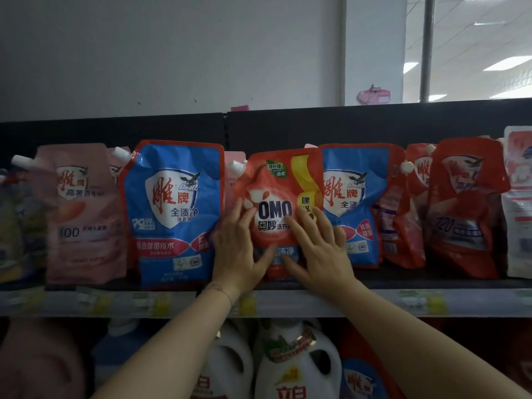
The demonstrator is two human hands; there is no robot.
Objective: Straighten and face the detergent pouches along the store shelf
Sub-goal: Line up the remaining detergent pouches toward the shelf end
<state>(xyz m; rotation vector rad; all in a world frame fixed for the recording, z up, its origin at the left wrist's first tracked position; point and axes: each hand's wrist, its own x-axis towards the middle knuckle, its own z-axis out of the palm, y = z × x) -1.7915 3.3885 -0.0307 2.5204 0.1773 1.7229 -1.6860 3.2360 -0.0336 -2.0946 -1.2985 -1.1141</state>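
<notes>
Left hand (239,250), right hand (319,249), fingers spread flat on OMO pouch (273,182)

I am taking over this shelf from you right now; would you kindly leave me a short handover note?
Left hand: open, fingers flat on the red OMO pouch. Right hand: open, pressing the same front.
OMO pouch: upright, label forward, overlapping the right blue pouch. The left blue pouch already faces front.
To do: separate that overlap, then straighten the leaning red pouches further right.
</notes>
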